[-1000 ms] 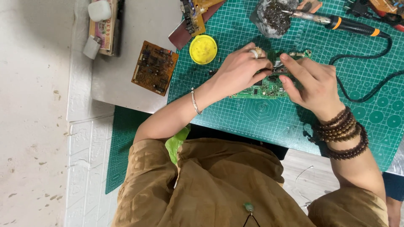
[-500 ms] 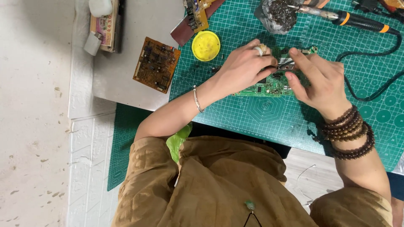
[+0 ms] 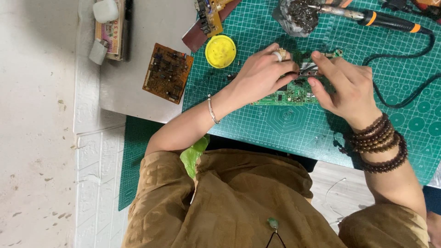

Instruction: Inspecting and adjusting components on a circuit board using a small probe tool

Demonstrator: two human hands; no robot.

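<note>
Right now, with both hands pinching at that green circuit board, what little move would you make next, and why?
Probably keep the left hand pressing the green circuit board flat on the cutting mat while the right hand gently works the small metal part at the board's upper edge. Both sets of fingertips meet on that part, and the soldering iron lies unused above.

left hand (image 3: 262, 76) on green circuit board (image 3: 294, 94) | right hand (image 3: 342, 85) pinching small part | green cutting mat (image 3: 294, 124) beneath
</note>
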